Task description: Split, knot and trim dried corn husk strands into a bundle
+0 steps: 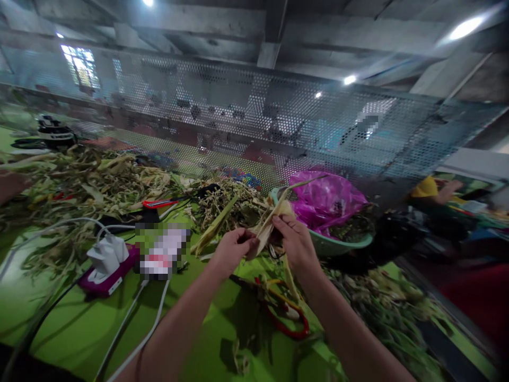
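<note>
Between my hands is a pale, dry corn husk (264, 233), held above the green table. My left hand (234, 248) pinches its lower left edge with thumb and forefinger. On the other side my right hand (293, 237) grips the husk near its upper part, fingers bent over it. Just below the hands lie scissors (292, 321) with red handles, partly covered by husk strips. Another folded husk (214, 225) rests to the left of my left hand.
A pale green basin (350, 244) with a purple plastic bag (328, 199) stands behind my right hand. At left are a power strip (107, 270), a charging phone (165, 252), cables and a red cutter (161, 203). Husk heaps (99, 180) line a perforated metal screen (222, 116).
</note>
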Motion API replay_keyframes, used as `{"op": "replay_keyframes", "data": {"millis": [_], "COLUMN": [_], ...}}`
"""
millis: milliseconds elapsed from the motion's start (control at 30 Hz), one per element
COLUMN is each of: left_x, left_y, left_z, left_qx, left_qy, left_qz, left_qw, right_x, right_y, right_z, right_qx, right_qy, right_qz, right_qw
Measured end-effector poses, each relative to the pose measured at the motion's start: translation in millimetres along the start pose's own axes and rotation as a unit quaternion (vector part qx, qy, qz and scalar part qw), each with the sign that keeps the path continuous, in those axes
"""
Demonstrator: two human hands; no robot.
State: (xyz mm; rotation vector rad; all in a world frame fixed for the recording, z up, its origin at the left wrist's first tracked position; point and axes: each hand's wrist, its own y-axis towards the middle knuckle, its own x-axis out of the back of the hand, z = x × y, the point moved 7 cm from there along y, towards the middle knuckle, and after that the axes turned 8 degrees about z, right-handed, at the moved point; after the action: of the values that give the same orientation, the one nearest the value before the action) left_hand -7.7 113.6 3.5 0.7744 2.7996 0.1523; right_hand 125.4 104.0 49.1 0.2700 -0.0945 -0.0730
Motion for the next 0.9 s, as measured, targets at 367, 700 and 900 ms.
{"op": "replay_keyframes", "data": {"millis": [367,700,900], "left_x": [7.9,35.1,31.0], "left_y": [2.6,-0.7,-4.6], "left_z": [4.7,-5.1,-5.4], "left_qx": [0.006,-0.031,-0.019], "left_qy": [-0.049,-0.048,-0.179], "left_qz": [-0.006,-0.159,-0.161], "left_qw": [0.999,0.986,0.970], "right_x": [-1.2,-38.6,-41.0], "right_y": [0.7,-10.3,-10.6], "right_z": [6.7,-7.6,-4.8], "right_qx": [-0.036,-0.122,-0.110], "right_qy": [-0.059,-0.113,-0.077], "right_qz": [0.016,0.211,0.198], "right_qw": [0.997,0.963,0.971]}}
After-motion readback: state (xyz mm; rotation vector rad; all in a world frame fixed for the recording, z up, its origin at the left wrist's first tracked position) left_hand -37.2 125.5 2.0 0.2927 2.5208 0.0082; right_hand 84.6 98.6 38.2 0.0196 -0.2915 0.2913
